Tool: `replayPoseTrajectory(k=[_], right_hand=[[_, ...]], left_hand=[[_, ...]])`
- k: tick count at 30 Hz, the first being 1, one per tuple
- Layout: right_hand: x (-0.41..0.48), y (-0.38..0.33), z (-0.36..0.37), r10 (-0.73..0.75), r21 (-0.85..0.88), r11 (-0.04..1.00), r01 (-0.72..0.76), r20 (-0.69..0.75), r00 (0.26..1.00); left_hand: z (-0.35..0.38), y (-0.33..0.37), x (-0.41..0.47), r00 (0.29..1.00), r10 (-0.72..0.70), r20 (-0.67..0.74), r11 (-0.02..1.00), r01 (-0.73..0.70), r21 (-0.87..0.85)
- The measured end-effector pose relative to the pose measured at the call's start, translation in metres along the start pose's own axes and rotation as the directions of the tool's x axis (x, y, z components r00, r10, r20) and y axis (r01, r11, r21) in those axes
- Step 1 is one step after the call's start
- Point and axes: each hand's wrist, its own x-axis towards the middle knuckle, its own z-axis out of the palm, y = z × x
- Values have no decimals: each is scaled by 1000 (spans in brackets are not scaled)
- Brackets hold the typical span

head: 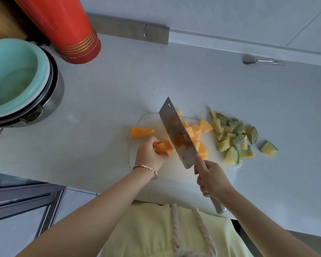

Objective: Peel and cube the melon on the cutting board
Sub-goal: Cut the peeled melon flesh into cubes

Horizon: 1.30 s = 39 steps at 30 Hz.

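Grey-white surface (100,112) carries all items noted.

Far ahead and left of the left hand (148,154) stands a red cylindrical flask (63,28) with gold bands at its base. Just beside it, nearer the person, a teal basin (17,58) sits stacked inside a metal pot (57,89).

A pale yellow garment (148,229) with a twisted cord lies below both hands.

The white cutting board (167,169) lies under and just ahead of the hands.

A cleaver (176,132) is gripped by the right hand (211,177), fingers wrapped round the handle, one finger reaching to the heel of the blade. The blade slants forward and left, between the two hands.

Netted green rind pieces (233,134) are heaped ahead and right of the right hand, partly on the board's right edge, partly on the surface. One stray rind piece (269,148) lies apart, further right.

Orange melon cubes (200,130) are piled on the board just right of the blade.

An orange melon wedge (140,132) lies at the board's left edge, just ahead of the left hand.

The left hand's fingers curl round an orange melon strip (163,146), holding it against the blade's left face. Whether the edge has entered it cannot be determined.

A bracelet (146,167) circles the left wrist. A metal utensil (258,61) lies far ahead of the right hand.
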Motion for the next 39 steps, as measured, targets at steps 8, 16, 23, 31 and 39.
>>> replayPoseTrajectory(k=[8, 16, 23, 31, 39], right_hand=[[-16, 1, -9, -78, -108, 991, 79, 13, 997], [-5, 5, 12, -100, -202, 974, 101, 16, 995], [7, 6, 32, -91, -75, 993, 88, -45, 995], [2, -5, 3, -40, 36, 999, 41, -9, 999], [-12, -1, 8, -102, -115, 988, 102, 9, 995]], left_hand=[[0, 3, 3, 999, 37, 0, 999, -37, 37], [0, -4, 4, 1000, -7, -12, 1000, 7, 7], [-3, -6, 0, 1000, 27, 17, 1000, -27, -8], [-2, -7, 3, 1000, 20, -8, 1000, -20, -9], [-1, -4, 5, 999, 38, -10, 999, -38, 17]])
